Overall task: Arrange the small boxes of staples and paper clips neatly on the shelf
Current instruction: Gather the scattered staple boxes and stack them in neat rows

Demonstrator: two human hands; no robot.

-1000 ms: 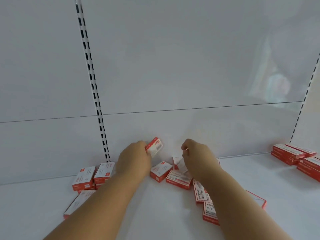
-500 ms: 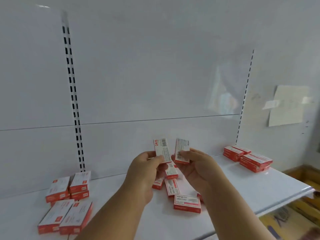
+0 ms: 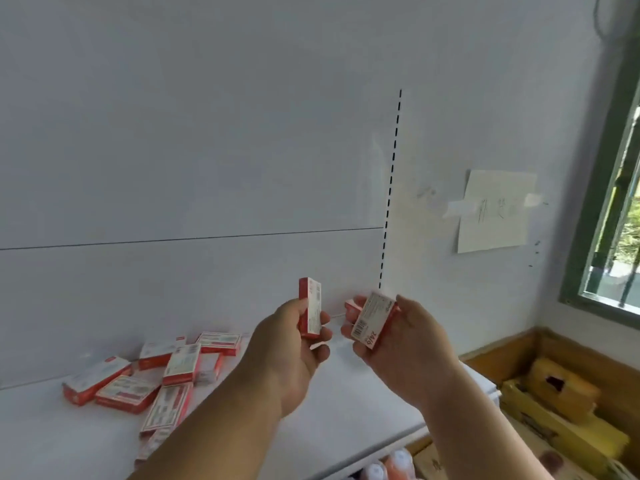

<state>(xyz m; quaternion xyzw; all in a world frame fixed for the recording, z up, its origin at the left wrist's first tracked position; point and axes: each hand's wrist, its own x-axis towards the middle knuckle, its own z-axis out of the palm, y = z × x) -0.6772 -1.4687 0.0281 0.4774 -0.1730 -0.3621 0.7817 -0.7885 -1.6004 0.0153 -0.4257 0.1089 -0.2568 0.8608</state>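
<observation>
White shelf [image 3: 363,403] against a white back panel, paper note [image 3: 495,209] taped on the wall to the right, window beyond. Head view: gaze swung right since a second ago, loose pile of boxes [image 3: 166,372] now left behind at lower left. Left hand [image 3: 294,344] pinching one box [image 3: 310,311] upright; right hand [image 3: 398,337] gripping another box [image 3: 372,320], tilted, both lifted off the shelf. Probably carrying the pair rightward to stack. Cardboard carton [image 3: 554,396] on the floor at right, contents unclear.
</observation>
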